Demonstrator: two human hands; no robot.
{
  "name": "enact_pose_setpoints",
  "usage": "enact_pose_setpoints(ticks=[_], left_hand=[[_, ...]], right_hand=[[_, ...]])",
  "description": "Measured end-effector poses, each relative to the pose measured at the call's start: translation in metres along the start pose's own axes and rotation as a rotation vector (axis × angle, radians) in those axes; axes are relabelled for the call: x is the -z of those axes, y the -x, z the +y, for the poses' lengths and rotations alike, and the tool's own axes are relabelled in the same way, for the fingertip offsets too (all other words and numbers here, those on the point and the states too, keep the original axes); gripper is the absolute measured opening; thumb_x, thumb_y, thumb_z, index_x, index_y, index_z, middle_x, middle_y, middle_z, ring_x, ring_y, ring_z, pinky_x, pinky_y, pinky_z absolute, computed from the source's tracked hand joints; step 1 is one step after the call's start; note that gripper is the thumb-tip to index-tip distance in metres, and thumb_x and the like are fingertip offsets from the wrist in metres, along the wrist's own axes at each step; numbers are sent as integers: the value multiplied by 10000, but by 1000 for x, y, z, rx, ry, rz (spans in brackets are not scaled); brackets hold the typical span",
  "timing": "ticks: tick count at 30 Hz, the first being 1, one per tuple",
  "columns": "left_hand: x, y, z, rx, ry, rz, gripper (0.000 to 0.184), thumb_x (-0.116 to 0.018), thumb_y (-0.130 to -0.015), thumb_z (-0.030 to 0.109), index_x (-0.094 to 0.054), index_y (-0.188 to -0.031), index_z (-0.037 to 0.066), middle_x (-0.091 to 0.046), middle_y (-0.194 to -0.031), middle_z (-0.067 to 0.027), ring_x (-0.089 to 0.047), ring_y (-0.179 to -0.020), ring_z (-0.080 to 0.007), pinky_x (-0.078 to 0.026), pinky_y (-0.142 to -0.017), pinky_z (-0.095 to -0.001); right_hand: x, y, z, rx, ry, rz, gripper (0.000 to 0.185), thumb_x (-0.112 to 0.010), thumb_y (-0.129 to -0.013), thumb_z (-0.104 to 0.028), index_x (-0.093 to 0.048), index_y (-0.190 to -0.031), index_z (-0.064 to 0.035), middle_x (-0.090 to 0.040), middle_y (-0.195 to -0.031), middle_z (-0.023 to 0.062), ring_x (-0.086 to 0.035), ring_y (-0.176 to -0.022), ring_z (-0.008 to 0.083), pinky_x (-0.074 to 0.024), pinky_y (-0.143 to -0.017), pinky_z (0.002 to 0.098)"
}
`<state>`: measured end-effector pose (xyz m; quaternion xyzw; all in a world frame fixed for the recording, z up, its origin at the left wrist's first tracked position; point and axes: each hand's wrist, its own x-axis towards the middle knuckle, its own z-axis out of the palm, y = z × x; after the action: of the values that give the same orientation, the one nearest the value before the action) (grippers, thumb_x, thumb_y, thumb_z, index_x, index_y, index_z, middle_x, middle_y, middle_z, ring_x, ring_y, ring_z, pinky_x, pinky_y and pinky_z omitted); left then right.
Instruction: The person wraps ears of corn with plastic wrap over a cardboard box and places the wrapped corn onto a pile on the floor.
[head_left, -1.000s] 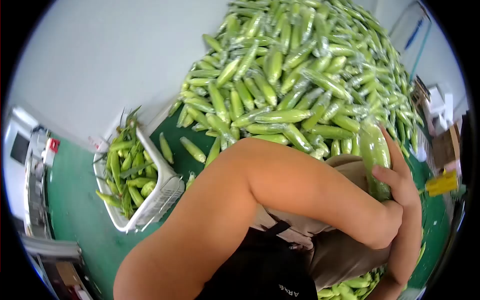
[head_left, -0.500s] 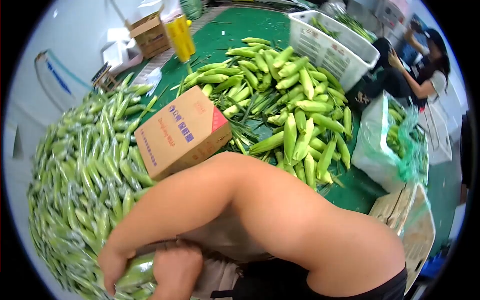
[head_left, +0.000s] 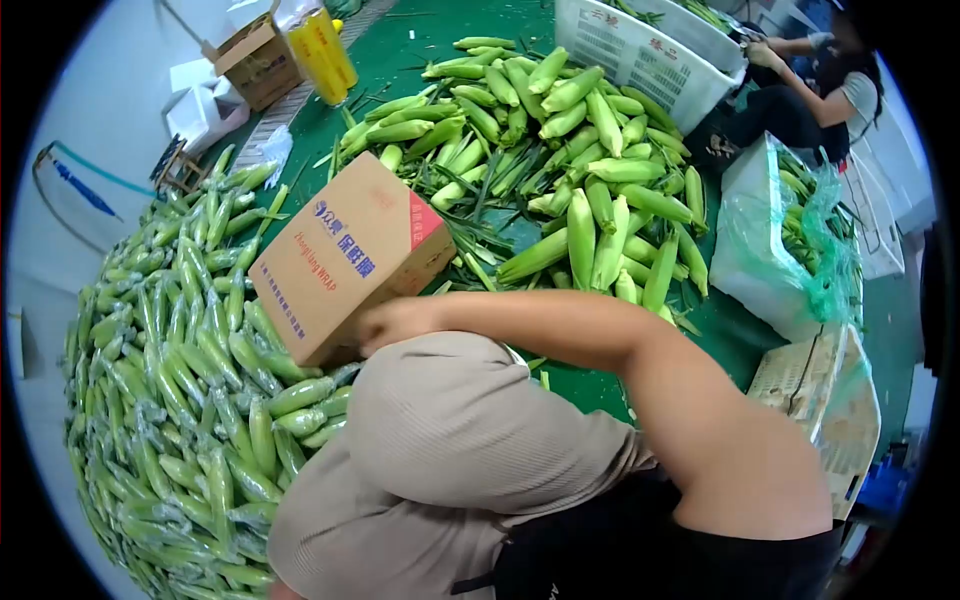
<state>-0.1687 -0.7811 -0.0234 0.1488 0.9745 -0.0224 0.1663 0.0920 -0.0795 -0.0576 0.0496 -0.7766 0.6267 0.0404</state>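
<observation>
My right hand point(head_left: 395, 322) is at the near side of a cardboard wrap box point(head_left: 345, 255), beside my raised knee. Its fingers bend downward and are mostly hidden behind the knee, so their grip cannot be made out. The box stands tilted between two heaps of corn. To its left lies a big pile of plastic-wrapped corn cobs point(head_left: 190, 400). Beyond it, on the right, is a heap of unwrapped corn in green husks point(head_left: 610, 175). At the bottom edge only a sliver of skin shows beside my trouser leg; my left hand is out of sight.
A white plastic crate point(head_left: 640, 60) stands behind the corn heap. On the right are a white bin point(head_left: 750, 250) with green plastic and a pale crate point(head_left: 800, 380). Another person point(head_left: 810, 100) sits at the upper right. An open carton point(head_left: 258, 65) and yellow rolls point(head_left: 322, 55) are at the back left.
My right hand has left the wrapped corn at lower left and moved up to the cardboard box. My left hand and the corn cob between the hands have gone out of view.
</observation>
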Motion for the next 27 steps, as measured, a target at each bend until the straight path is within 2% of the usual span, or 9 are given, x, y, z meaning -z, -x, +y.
enact_pose_setpoints(ticks=[2,6,11,12,14,16,19,23,27], left_hand=[[13,46,70,25,-349,-250,640,-352,-1108,459,-348,-1621,76,-542,-1559,-128,-597,-1338,-333,-363,-1235,-490],[-31,30,9,273,-493,-510,829,-453,-997,674,-287,-1662,207,-551,-1557,-126,-550,-1400,-260,-273,-1283,-416],[19,-44,96,-481,-269,303,177,-651,-867,194,-631,-1019,105,-667,-938,-98,-650,-845,-299,-460,-781,-441],[32,-60,124,-625,-218,456,52,-690,-841,98,-699,-890,84,-690,-815,-93,-670,-734,-306,-497,-680,-446],[93,-73,264,-990,-48,481,136,-746,-833,27,-698,-950,76,-691,-851,-120,-649,-759,-354,-475,-702,-457],[124,-110,384,-1206,-74,386,236,-737,-819,11,-698,-1042,80,-699,-895,-121,-656,-811,-355,-471,-737,-462],[116,-179,528,-1346,-23,253,377,-748,-843,76,-695,-1214,118,-709,-1110,-120,-655,-1004,-344,-500,-905,-473],[68,-286,661,-1522,-84,356,466,-737,-920,243,-652,-1372,166,-634,-1369,-121,-588,-1227,-348,-430,-1070,-488],[10,-360,729,-1159,-3,528,599,-693,-955,405,-569,-1469,124,-614,-1381,-152,-555,-1274,-358,-393,-1100,-507]], right_hand=[[6,74,58,-189,15,-21,507,-548,-1079,-395,-644,-1396,-10,-605,-1473,180,-523,-1413,280,-355,-1218,383],[12,129,-18,-871,-943,378,301,-592,-1082,-271,-724,-1203,-29,-755,-1140,73,-701,-1082,219,-538,-957,392],[37,179,46,-834,-792,239,294,-620,-1072,-266,-729,-1172,-12,-750,-1144,67,-697,-1056,180,-540,-939,381],[42,176,31,-581,-610,150,296,-633,-1067,-265,-725,-1178,-7,-749,-1141,58,-693,-1047,166,-532,-943,363],[61,157,-1,-517,-499,-27,321,-665,-1047,-298,-734,-1185,-17,-751,-1127,51,-684,-1041,151,-523,-946,335],[75,118,-10,-883,-630,-178,367,-704,-1019,-365,-761,-1187,-44,-756,-1104,55,-675,-1047,150,-521,-945,315],[133,29,-35,-610,19,-571,391,-683,-1034,-390,-698,-1253,-67,-753,-1050,87,-685,-985,168,-544,-876,338],[245,-71,12,-544,414,61,371,-700,-1003,-319,-687,-1264,-56,-753,-1051,85,-690,-961,180,-549,-880,348],[355,-134,71,-517,696,466,350,-691,-998,-273,-683,-1267,-48,-749,-1042,103,-689,-958,164,-543,-887,330]])
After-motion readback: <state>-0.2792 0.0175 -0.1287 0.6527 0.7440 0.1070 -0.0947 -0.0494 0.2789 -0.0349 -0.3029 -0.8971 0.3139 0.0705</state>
